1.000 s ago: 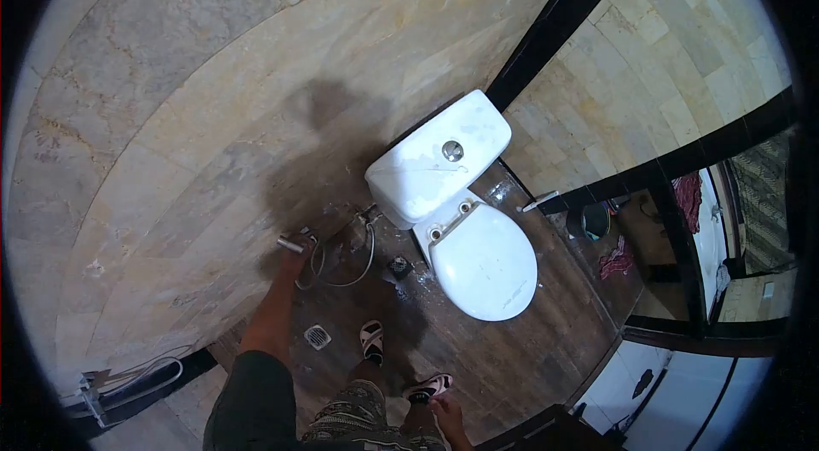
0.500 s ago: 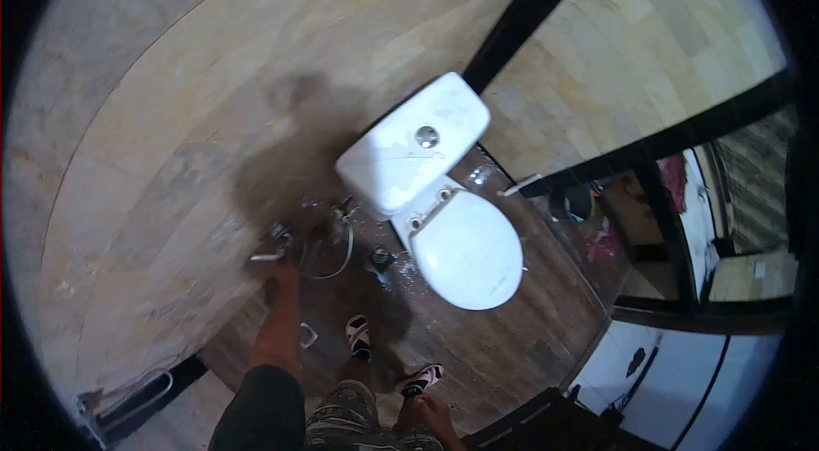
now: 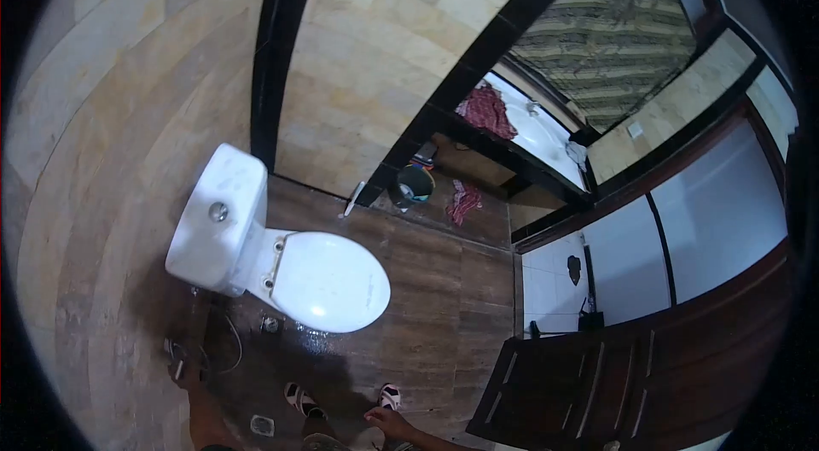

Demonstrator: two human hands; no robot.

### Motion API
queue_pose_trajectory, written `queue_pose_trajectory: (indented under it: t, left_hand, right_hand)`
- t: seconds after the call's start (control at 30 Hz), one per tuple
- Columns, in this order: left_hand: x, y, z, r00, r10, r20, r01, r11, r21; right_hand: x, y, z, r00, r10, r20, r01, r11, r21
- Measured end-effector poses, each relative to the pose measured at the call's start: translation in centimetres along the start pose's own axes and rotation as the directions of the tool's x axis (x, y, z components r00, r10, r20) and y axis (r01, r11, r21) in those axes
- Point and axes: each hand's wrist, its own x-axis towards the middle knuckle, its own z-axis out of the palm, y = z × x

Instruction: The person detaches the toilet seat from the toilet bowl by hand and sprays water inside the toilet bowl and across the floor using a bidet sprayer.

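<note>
By the tiled wall at the lower left, my left hand (image 3: 185,377) is closed around a bidet sprayer (image 3: 177,357), small and dim in the view. A thin pale hose (image 3: 236,344) loops over the floor beside it, below the toilet tank (image 3: 209,233). My right hand (image 3: 391,424) hangs in front of my leg, fingers loosely apart, with nothing visible in it. The white toilet lid (image 3: 333,282) is down, above and between my hands. Wet, shiny floor shows at the toilet's base.
A floor drain (image 3: 263,425) lies near my sandalled feet. Beyond the toilet stand a dark bucket (image 3: 411,186) and a crumpled red cloth (image 3: 463,201) under a sink counter (image 3: 546,142). A dark wooden door (image 3: 631,374) stands at the lower right.
My view has swung to the right, so the toilet now appears further left and the sink, mirror and door show more. My left hand stays low by the wall at the sprayer.
</note>
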Motion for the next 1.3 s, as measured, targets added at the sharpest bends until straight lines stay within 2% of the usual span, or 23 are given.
queue_pose_trajectory:
  t: [0.13,0.2,0.23,0.27,0.33,0.4,0.5,0.53,0.57,0.63,0.7,0.73,0.8,0.87,0.93,0.97,1.0,1.03,1.17,1.2,1.23,1.27,1.3]
  left_hand:
    - [2.0,-2.0,2.5,0.95,-0.265,-0.165,0.207,0.931,-0.299]
    - [1.2,-1.1,-0.9,0.642,-0.766,0.003,0.743,0.622,-0.246]
    - [4.5,8.5,-3.0,0.376,-0.924,0.064,0.916,0.361,-0.173]
    - [5.1,9.5,-3.1,0.373,-0.926,0.058,0.918,0.36,-0.164]
    - [4.8,10.8,-3.2,0.247,-0.969,0.008,0.842,0.211,-0.496]
    - [4.2,9.2,-3.4,0.47,-0.768,0.436,0.838,0.232,-0.494]
    - [3.7,10.8,-3.4,0.275,-0.917,0.29,0.806,0.055,-0.589]
    - [2.9,9.6,-3.0,0.33,-0.903,0.275,0.814,0.125,-0.567]
    - [4.1,11.5,-2.6,0.189,-0.942,0.277,0.817,-0.006,-0.576]
    - [3.6,14.0,-1.6,0.219,-0.944,0.248,0.832,0.048,-0.553]
    - [-0.9,11.8,1.2,0.403,-0.857,0.322,0.755,0.112,-0.647]
    - [-2.8,13.1,2.3,0.409,-0.887,0.216,0.853,0.288,-0.435]
    - [-11.5,11.8,5.9,0.661,-0.705,0.257,0.736,0.676,-0.038]
    - [-17.5,20.1,6.4,0.554,-0.586,0.591,0.663,0.74,0.112]
    - [-26.1,24.1,10.4,0.49,-0.147,0.859,0.552,0.815,-0.175]
    - [-29.3,27.4,10.6,0.464,0.099,0.88,0.019,0.992,-0.122]
    - [-31.6,30.9,11.6,0.32,0.305,0.897,-0.527,0.844,-0.099]
    - [-30.4,33.9,12.8,0.302,0.341,0.891,-0.547,0.827,-0.131]
    - [-22.2,59.4,9.9,0.236,0.039,0.971,0.206,0.974,-0.09]
    - [-24.4,56.7,12.8,0.247,0.071,0.966,0.186,0.975,-0.12]
    - [-26.2,53.3,15.9,0.175,0.388,0.905,-0.188,0.915,-0.356]
    - [-25.5,51.0,20.0,0.001,0.625,0.78,-0.509,0.672,-0.538]
    - [-25.0,52.8,21.9,0.01,0.642,0.766,-0.521,0.657,-0.544]
  right_hand:
    - [0.2,2.7,-3.4,0.999,0.034,-0.009,-0.033,0.996,0.085]
    - [0.2,5.5,-4.8,0.997,0.058,-0.047,-0.05,0.987,0.154]
    - [-0.3,5.0,-5.9,0.988,0.037,-0.148,-0.042,0.999,-0.029]
    - [-0.3,7.5,-6.3,0.989,0.044,-0.14,-0.048,0.998,-0.026]
    - [1.0,11.9,-8.1,0.993,0.062,-0.097,-0.058,0.997,0.043]
    - [0.4,10.5,-11.2,0.997,0.073,-0.028,-0.074,0.996,-0.042]
    - [-0.8,13.1,-13.1,0.988,0.125,-0.096,-0.111,0.985,0.135]
    - [-0.9,13.5,-13.9,0.989,0.091,-0.121,-0.071,0.984,0.165]
    - [-0.9,13.4,-14.5,0.994,0.084,-0.075,-0.072,0.986,0.149]
    - [-1.3,12.7,-15.8,0.98,0.177,-0.086,-0.168,0.98,0.103]
    - [-0.6,14.1,-16.3,0.988,0.122,-0.096,-0.116,0.991,0.069]
    - [-0.7,14.8,-16.4,0.991,0.08,-0.109,-0.077,0.996,0.034]
    - [-1.5,12.8,-16.8,0.989,0.059,-0.139,-0.049,0.996,0.073]
    - [-2.4,13.1,-17.5,0.979,0.047,-0.201,-0.024,0.993,0.118]
    - [-3.1,15.5,-18.4,0.972,-0.008,-0.235,0.041,0.99,0.134]
    - [-3.6,16.6,-19.2,0.978,-0.003,-0.208,0.065,0.954,0.291]
    - [-4.6,17.4,-20.2,0.97,0.004,-0.242,0.074,0.947,0.311]
    - [-5.4,17.8,-21.7,0.963,0.077,-0.257,-0.014,0.971,0.24]
    - [-10.3,17.6,-29.1,0.899,0.085,-0.431,0.005,0.979,0.205]
    - [-10.4,19.2,-30.9,0.887,0.068,-0.457,0.032,0.978,0.208]
    - [-10.2,21.7,-32.5,0.882,0.111,-0.458,0.031,0.956,0.292]
    - [-9.5,25.9,-33.5,0.879,0.153,-0.451,0.029,0.928,0.371]
    - [-9.1,26.0,-35.5,0.872,0.134,-0.471,0.053,0.931,0.362]
